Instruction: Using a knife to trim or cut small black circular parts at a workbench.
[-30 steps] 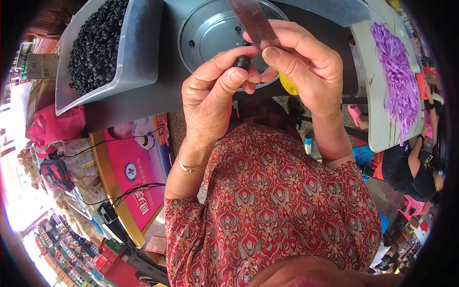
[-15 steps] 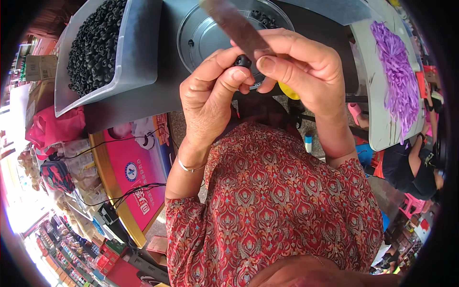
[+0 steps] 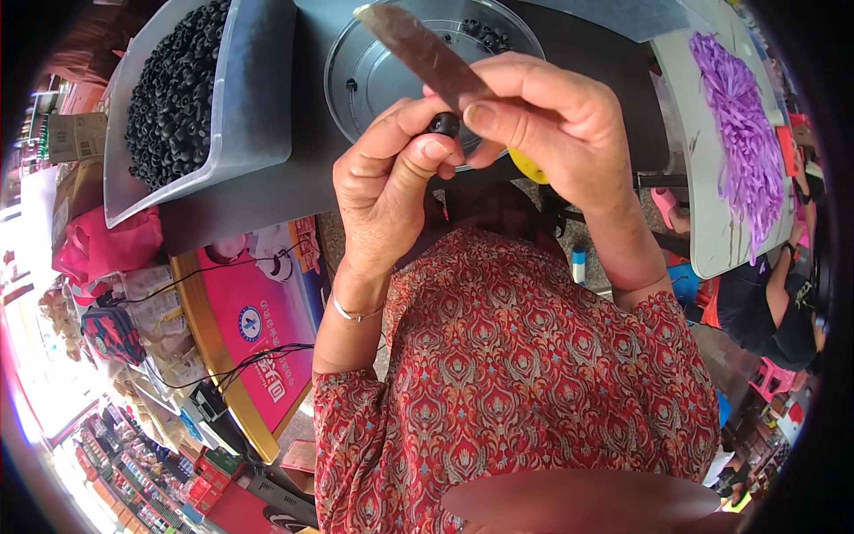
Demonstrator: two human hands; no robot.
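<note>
Pinched between the thumb and forefinger of my left hand (image 3: 382, 178) is a small round black part (image 3: 444, 125) with a hole in it. My right hand (image 3: 556, 129) grips a flat, dark brown blade-like strip (image 3: 418, 52), its pale far end pointing up and left. The strip's lower end sits beside the black part, and my fingers hide whether they touch. Beyond both hands lies a round clear tray (image 3: 334, 84), with a few loose black parts (image 3: 485, 36) at its far side. To the left, a translucent plastic bin (image 3: 253, 89) holds a heap of similar black parts (image 3: 178, 98).
A dark table (image 3: 307, 169) bears the bin and tray. On a pale board (image 3: 707, 240) at the right lies a bundle of purple strips (image 3: 734, 133). Something yellow (image 3: 527, 167) shows below my right hand. At the left are a pink bag (image 3: 107, 245) and dark cables (image 3: 253, 356); another person (image 3: 774, 303) is at the far right.
The brown strip has shifted slightly left and now looks sharper. Both hands have moved a little left, with the black part turned slightly in my left fingers.
</note>
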